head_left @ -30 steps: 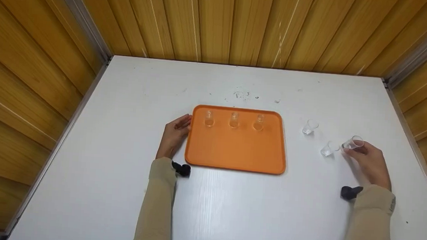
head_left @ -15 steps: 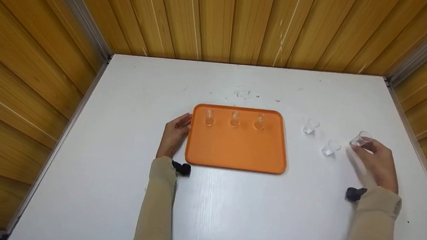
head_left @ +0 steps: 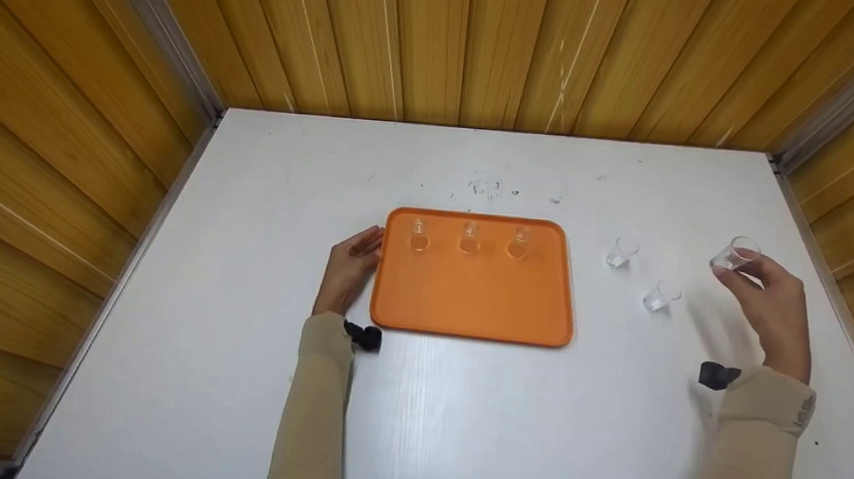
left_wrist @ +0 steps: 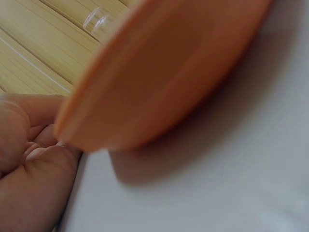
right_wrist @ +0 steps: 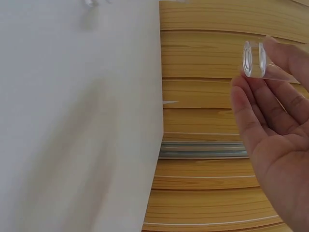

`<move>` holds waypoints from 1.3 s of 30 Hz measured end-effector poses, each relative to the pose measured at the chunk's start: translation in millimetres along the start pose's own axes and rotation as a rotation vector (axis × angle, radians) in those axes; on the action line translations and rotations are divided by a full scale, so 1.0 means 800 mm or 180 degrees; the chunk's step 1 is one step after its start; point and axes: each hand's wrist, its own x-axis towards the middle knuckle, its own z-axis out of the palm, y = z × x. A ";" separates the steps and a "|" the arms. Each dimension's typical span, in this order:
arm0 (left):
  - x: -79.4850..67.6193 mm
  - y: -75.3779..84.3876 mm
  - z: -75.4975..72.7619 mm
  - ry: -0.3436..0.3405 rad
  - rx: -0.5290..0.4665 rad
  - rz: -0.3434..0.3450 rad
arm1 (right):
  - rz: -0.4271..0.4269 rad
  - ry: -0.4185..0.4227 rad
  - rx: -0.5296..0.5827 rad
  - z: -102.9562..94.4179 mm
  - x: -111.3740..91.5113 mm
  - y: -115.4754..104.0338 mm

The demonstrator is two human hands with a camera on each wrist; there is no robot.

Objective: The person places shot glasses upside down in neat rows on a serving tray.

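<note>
My right hand (head_left: 772, 309) pinches a small clear shot glass (head_left: 734, 255) between thumb and fingers, raised above the table at the right. Its thick base (right_wrist: 254, 60) faces left in the right wrist view, and the wider mouth is up in the head view. My left hand (head_left: 348, 271) is at the left rim of the orange tray (head_left: 471, 303), fingers curled against the edge. Three clear shot glasses stand mouth down along the tray's far side, the middle one (head_left: 470, 239) among them. Two more stand mouth up to the right of the tray, a farther (head_left: 621, 253) and a nearer one (head_left: 660, 296).
The white table (head_left: 497, 425) carries dark specks and scuffs beyond the tray. Yellow wood-grain panels (head_left: 485, 56) wall in the back and both sides. A black device (head_left: 718, 375) is worn at the right wrist, another (head_left: 364, 337) at the left.
My right hand has lifted the held shot glass and moved it right and farther back, away from the nearer loose glass. The left hand and the tray have stayed in place.
</note>
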 end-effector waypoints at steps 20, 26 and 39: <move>0.002 0.003 -0.002 0.0040 -0.0066 -0.0186 | -0.0637 -0.0257 -0.0129 0.044 -0.008 -0.081; 0.002 0.003 0.000 0.0018 -0.0164 -0.0145 | -0.0821 -0.0404 0.0032 0.074 -0.010 -0.102; 0.002 0.004 0.003 0.0047 -0.0131 -0.0239 | -0.1358 -0.0917 0.0421 0.155 -0.017 -0.143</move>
